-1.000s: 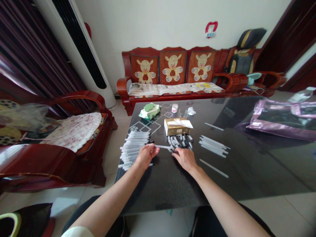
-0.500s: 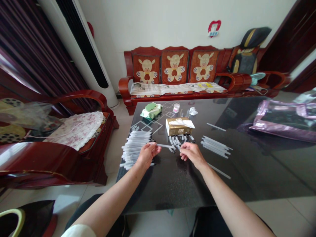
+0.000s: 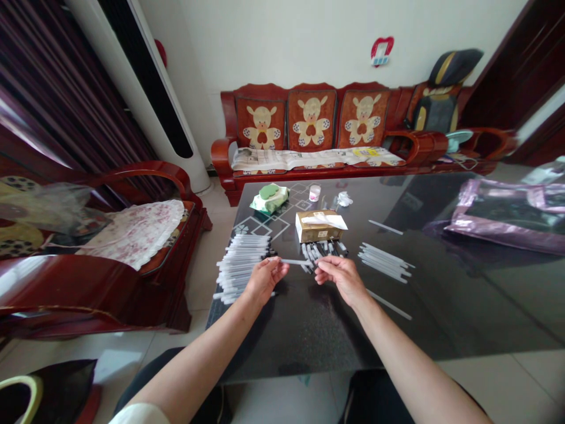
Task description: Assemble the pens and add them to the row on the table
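Observation:
My left hand (image 3: 268, 278) pinches a slim, whitish pen barrel (image 3: 295, 262) that points right across the table's middle. My right hand (image 3: 336, 275) is closed, thumb against fingers, just off the barrel's right end; whatever it holds is too small to make out. Behind the fingertips lies a loose heap of short pen caps (image 3: 329, 246), grey and black. Left of my left hand, many translucent pens (image 3: 242, 265) with dark right ends lie stacked side by side. A row of whitish barrels (image 3: 383, 262) rests to the right of my right hand.
A gold tissue box (image 3: 321, 227) stands right behind the caps. Farther back are a green wipes pack (image 3: 270, 199), a paper cup (image 3: 315, 193) and crumpled tissue (image 3: 345, 199). Single barrels (image 3: 388, 304) lie at the right. A purple-edged clear bag (image 3: 507, 218) sits at the table's right.
My right hand has moved slightly left, closer to the end of the barrel. My left hand stays nearly in place, still holding the barrel.

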A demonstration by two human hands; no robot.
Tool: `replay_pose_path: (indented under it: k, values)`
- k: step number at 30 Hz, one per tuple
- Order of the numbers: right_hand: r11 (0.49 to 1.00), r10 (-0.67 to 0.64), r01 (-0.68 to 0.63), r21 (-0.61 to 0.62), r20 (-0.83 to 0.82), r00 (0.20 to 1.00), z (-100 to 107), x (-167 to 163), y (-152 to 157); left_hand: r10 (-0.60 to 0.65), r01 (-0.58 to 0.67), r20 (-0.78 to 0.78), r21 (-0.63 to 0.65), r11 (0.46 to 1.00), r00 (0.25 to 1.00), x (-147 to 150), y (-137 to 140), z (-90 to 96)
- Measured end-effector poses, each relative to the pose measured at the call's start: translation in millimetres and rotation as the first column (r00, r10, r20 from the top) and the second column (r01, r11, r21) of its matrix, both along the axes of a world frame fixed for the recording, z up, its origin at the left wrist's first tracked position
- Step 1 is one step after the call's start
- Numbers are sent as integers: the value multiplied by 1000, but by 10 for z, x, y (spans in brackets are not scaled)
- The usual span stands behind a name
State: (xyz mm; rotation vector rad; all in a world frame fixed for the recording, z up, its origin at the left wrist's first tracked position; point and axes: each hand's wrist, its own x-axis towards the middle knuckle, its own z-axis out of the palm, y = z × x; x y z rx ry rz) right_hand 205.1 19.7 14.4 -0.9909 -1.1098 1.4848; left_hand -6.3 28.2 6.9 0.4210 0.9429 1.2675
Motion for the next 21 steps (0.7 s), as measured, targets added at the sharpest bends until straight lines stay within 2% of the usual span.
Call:
replay_pose_path:
  k: [21]
  values:
    - [999,-1,1,-45,-5,1000,62,-73,-36,7,-6,-47,8,1000,999,26,-25,28]
